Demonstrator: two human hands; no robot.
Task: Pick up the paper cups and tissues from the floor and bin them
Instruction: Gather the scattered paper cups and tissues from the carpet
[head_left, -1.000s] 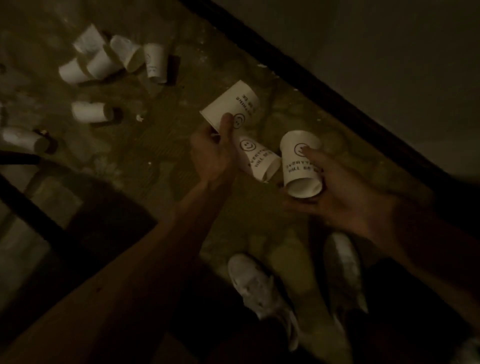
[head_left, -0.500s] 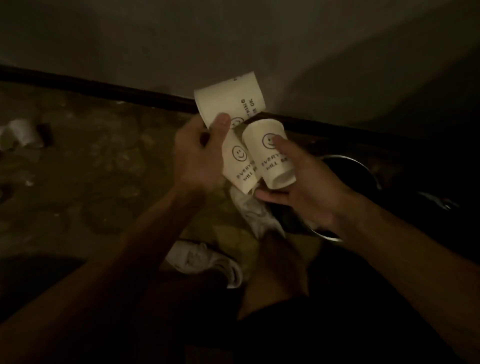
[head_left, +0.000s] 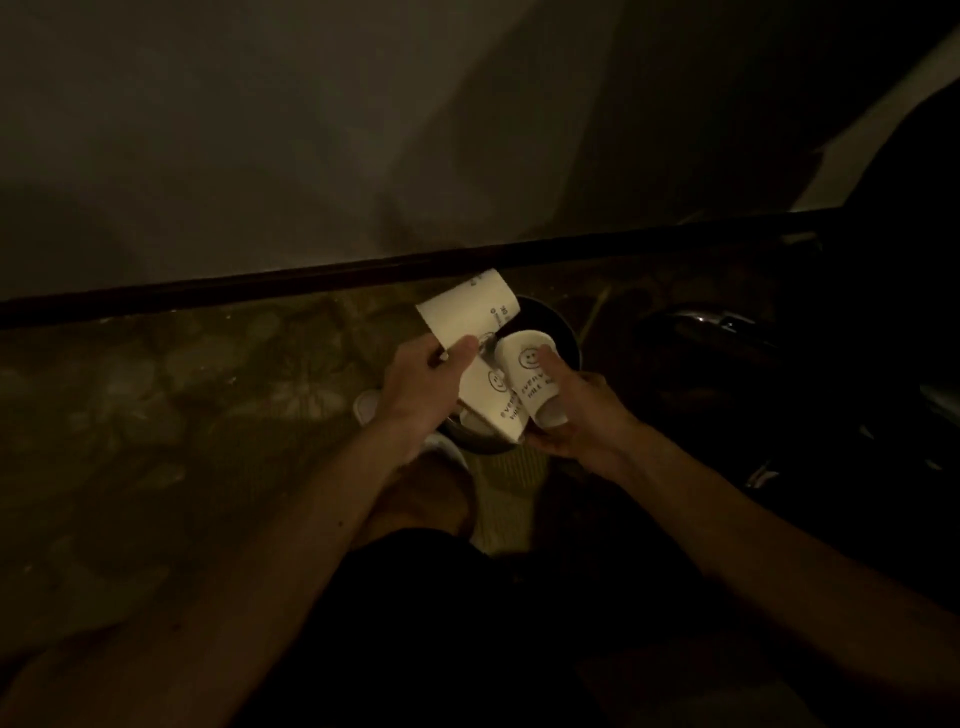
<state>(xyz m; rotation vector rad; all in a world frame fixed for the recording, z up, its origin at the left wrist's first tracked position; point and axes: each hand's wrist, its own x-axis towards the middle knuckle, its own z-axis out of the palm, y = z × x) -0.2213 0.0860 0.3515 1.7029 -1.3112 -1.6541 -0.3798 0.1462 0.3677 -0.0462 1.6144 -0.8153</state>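
A: Edges first, left to right?

B: Mottled stone floor (head_left: 171, 395) lies open across the 9 o'clock side. A dark skirting strip (head_left: 322, 275) runs along the foot of the wall (head_left: 311, 130), from 9 o'clock rising toward 2 o'clock. Right side is crowded: a dark bulky object (head_left: 727, 332) with a shiny highlight sits at 3 o'clock, too dim to name.

A: Hands?

B: Left hand (head_left: 421, 387) at centre, closed on two paper cups: an upper cup (head_left: 467, 312) pinched under the thumb, mouth pointing toward 10 o'clock, and a lower cup (head_left: 496, 405) slanting toward 5 o'clock, smiley print showing. Right hand (head_left: 576, 415) just beside it, wrapped round a third cup (head_left: 530, 379), thumb across the smiley, mouth pointing down toward 5 o'clock. The lower cup and the third cup touch or nearly so.

A: Containers?

B: Round dark bin (head_left: 563, 332) directly beneath both hands, rim showing from 12 to 3 o'clock of the cups. Something pale lies inside near its lower edge; cannot tell what.

A: Anything in the way?

B: A white shoe (head_left: 366, 405) just left of the bin, a bare knee (head_left: 415, 499) below it. Nothing between cups and bin opening.
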